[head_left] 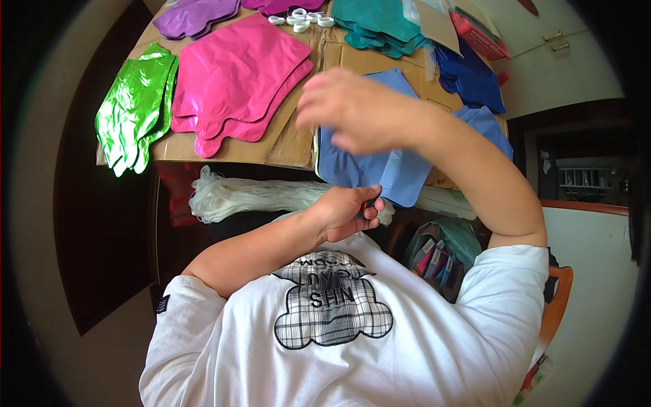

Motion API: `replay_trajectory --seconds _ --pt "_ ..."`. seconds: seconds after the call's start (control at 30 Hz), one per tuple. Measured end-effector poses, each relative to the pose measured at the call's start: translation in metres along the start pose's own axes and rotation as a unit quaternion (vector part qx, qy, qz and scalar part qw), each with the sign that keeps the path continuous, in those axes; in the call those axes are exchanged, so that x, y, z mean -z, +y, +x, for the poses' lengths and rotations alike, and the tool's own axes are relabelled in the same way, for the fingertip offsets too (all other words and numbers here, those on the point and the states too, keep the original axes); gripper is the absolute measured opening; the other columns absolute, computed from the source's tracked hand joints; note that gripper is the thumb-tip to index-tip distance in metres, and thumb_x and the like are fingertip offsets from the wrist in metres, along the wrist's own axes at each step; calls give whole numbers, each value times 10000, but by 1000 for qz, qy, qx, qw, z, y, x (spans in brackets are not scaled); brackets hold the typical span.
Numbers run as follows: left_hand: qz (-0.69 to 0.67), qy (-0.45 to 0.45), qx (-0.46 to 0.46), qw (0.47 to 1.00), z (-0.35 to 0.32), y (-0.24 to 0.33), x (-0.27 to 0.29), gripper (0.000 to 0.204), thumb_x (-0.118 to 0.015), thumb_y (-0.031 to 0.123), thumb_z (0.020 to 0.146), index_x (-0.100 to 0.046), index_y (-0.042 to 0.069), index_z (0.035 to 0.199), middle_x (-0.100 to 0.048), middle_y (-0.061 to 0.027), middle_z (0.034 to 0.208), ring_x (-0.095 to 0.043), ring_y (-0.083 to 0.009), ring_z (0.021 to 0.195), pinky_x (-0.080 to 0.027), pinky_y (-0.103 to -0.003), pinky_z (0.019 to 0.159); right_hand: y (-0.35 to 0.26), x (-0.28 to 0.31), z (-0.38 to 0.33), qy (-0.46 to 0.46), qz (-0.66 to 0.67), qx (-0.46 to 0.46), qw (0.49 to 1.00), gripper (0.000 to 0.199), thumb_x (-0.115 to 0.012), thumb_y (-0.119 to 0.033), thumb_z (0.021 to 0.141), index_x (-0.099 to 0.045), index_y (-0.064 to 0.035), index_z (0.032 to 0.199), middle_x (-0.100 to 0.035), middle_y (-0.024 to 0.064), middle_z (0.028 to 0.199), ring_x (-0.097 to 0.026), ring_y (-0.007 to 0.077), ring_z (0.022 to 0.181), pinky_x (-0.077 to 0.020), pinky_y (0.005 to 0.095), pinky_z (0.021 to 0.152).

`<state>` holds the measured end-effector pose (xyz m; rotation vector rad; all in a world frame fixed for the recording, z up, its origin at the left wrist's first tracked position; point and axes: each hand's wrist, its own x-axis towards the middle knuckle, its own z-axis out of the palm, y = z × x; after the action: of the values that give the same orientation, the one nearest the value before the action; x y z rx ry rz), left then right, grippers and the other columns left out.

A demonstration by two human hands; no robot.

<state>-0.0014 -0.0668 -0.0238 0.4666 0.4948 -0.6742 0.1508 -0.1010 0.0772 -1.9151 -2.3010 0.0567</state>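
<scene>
A flat light blue foil balloon (407, 173) lies at the near edge of the table, its lower part hanging past the edge. My left hand (352, 211) is closed, pinching the balloon's lower edge between thumb and fingers. Above the balloon hovers my right hand (356, 112), fingers pointing left and smeared by motion. Whether it holds something thin cannot be made out. A thick bundle of whitish thread (251, 193) stretches below the table edge, passing behind my left hand.
Flat balloons in pink (237, 74), shiny green (132, 108), purple (196, 17), teal (376, 27) and dark blue (468, 78) lie on the cardboard-covered table (285, 146). Small white ribbon coils (300, 20) sit at the back. A bag of packets (441, 254) is below.
</scene>
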Motion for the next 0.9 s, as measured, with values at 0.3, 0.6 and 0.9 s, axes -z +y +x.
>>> replay_trajectory --seconds 0.3,0.6,0.9 --pt "83 52 -10 995 -9 -6 -19 159 -502 172 990 -548 73 875 -545 -8 742 -442 -104 608 -469 -301 669 -35 2 48 -403 -80 -17 912 222 -664 -143 678 -711 -85 888 -664 67 904 -573 278 1020 -315 433 1068" --pt "-32 -37 -16 999 6 2 8 208 -485 200 1009 -539 45 882 -534 -9 768 -409 -91 604 -460 -300 735 38 3 30 -189 -60 -48 979 101 -634 -23 674 -637 -98 741 -611 57 812 -588 268 899 -348 436 1048" --pt "-50 -73 -44 995 5 -1 10 121 -533 173 985 -535 83 905 -539 -7 752 -421 -79 580 -465 -300 705 63 -12 -18 -10 -73 20 997 206 -665 -6 626 -620 -79 813 -588 42 837 -567 241 878 -418 380 900"
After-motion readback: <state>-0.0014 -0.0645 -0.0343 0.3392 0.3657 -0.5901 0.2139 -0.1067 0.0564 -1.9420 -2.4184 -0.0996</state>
